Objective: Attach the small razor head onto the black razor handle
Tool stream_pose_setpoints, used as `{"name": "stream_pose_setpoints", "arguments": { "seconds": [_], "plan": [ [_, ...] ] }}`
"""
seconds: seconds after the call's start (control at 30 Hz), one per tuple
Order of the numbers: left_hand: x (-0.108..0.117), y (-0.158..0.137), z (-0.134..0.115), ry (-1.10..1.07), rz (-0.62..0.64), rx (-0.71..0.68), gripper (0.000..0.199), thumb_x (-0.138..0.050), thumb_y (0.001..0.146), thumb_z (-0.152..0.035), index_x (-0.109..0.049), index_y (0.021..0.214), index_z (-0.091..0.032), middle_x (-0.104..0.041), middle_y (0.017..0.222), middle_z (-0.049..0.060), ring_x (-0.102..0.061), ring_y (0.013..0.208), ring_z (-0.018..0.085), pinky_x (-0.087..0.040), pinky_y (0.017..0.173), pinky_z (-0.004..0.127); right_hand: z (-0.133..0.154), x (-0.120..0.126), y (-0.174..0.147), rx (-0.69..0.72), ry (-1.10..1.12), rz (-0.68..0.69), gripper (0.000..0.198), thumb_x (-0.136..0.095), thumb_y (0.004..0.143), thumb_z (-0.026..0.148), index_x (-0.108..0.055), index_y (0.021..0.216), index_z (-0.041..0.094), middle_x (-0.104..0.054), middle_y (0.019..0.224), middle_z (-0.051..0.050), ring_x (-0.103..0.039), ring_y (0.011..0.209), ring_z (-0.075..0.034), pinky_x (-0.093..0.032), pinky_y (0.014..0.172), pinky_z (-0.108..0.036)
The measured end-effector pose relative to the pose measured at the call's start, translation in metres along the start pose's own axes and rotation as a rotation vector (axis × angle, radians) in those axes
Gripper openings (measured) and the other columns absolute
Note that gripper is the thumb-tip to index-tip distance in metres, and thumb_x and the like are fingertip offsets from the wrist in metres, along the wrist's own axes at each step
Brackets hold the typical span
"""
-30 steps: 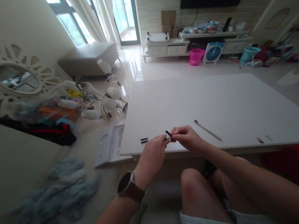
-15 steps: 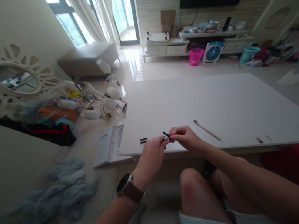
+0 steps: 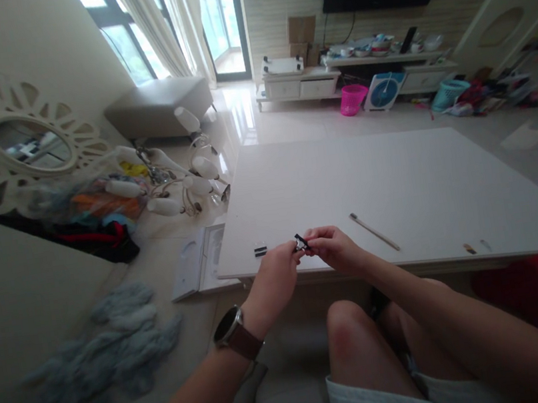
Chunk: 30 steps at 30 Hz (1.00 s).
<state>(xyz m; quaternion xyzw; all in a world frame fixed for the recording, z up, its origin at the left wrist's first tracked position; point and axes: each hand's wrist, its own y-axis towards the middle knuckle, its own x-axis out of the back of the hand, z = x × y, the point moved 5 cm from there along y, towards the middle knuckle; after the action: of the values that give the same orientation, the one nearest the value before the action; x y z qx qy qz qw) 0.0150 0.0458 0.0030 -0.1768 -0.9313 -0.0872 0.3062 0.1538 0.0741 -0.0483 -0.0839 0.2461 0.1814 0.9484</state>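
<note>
Head view: both hands meet at the near edge of the white table (image 3: 395, 169), at about 6 o'clock on its top. The left hand (image 3: 273, 280) and the right hand (image 3: 338, 250) each pinch one end of a small black clip-like piece (image 3: 300, 242), fingertips closed on it, holding it just above the table edge (too small to tell what it is exactly). By my reading the piece is being worked between the fingers, and any next move would call for a fine, steady pinch grip.

A second small black piece (image 3: 260, 250) lies on the table at 9 o'clock of the hands, and a thin stick (image 3: 375, 232) at 3 o'clock.

Containers: far off at 12 o'clock, a pink basket (image 3: 353, 99) and a teal basket (image 3: 447, 94) stand on the floor; contents cannot be seen.
</note>
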Motion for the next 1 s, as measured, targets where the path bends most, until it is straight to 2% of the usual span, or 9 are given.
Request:
{"name": "stream_pose_setpoints", "arguments": {
  "seconds": [0.17,0.3,0.37,0.63,0.77,1.0],
  "plan": [
    [0.001,-0.002,-0.002,0.119,-0.009,-0.015,0.024,-0.044,0.098,-0.022,-0.067,0.093,-0.017,-0.073,0.091,0.009,-0.065,0.083,0.021,-0.044,0.077,0.03,0.003,-0.002,0.0,0.069,-0.054,0.018,0.007,-0.08,0.073,0.022,-0.075,0.069,0.019,-0.065,0.075,-0.002,-0.057,0.069,-0.013,-0.044,0.069,-0.029],
    [0.003,-0.003,-0.004,0.109,-0.019,0.008,0.025,-0.044,0.098,-0.022,-0.068,0.093,-0.017,-0.073,0.089,0.008,-0.064,0.08,0.02,-0.042,0.073,0.029,0.004,0.003,0.001,0.128,-0.195,0.011,0.006,-0.081,0.074,0.022,-0.076,0.074,0.018,-0.067,0.079,-0.003,-0.059,0.071,-0.014,-0.046,0.07,-0.03],
    [0.003,-0.003,-0.004,0.073,-0.012,0.016,0.025,-0.045,0.098,-0.022,-0.069,0.092,-0.017,-0.073,0.087,0.007,-0.064,0.079,0.019,-0.042,0.072,0.028,0.001,0.006,0.001,0.114,-0.212,0.017,0.007,-0.082,0.073,0.023,-0.077,0.076,0.018,-0.068,0.08,-0.003,-0.059,0.071,-0.014,-0.046,0.069,-0.03],
    [0.002,-0.001,-0.003,-0.041,-0.003,0.039,0.021,-0.051,0.096,-0.025,-0.07,0.09,-0.018,-0.074,0.085,0.004,-0.065,0.077,0.018,-0.042,0.07,0.026,-0.005,0.01,0.002,0.016,-0.044,-0.02,0.009,-0.082,0.069,0.021,-0.077,0.076,0.018,-0.07,0.075,-0.003,-0.058,0.069,-0.013,-0.044,0.067,-0.028],
    [0.002,0.0,-0.003,-0.063,-0.013,0.024,0.018,-0.053,0.095,-0.024,-0.07,0.091,-0.019,-0.076,0.094,0.004,-0.068,0.087,0.019,-0.043,0.075,0.026,-0.005,0.01,0.002,0.0,-0.039,-0.061,0.012,-0.084,0.065,0.021,-0.077,0.074,0.018,-0.071,0.072,-0.003,-0.058,0.066,-0.013,-0.044,0.064,-0.028],
    [0.002,0.0,-0.002,-0.027,-0.016,0.022,0.018,-0.053,0.096,-0.022,-0.07,0.09,-0.019,-0.076,0.093,0.005,-0.068,0.086,0.019,-0.044,0.074,0.026,-0.006,0.012,0.002,0.011,-0.072,-0.092,0.021,-0.085,0.066,0.024,-0.079,0.085,0.018,-0.072,0.071,-0.003,-0.058,0.063,-0.012,-0.044,0.062,-0.027]
  ]
}}
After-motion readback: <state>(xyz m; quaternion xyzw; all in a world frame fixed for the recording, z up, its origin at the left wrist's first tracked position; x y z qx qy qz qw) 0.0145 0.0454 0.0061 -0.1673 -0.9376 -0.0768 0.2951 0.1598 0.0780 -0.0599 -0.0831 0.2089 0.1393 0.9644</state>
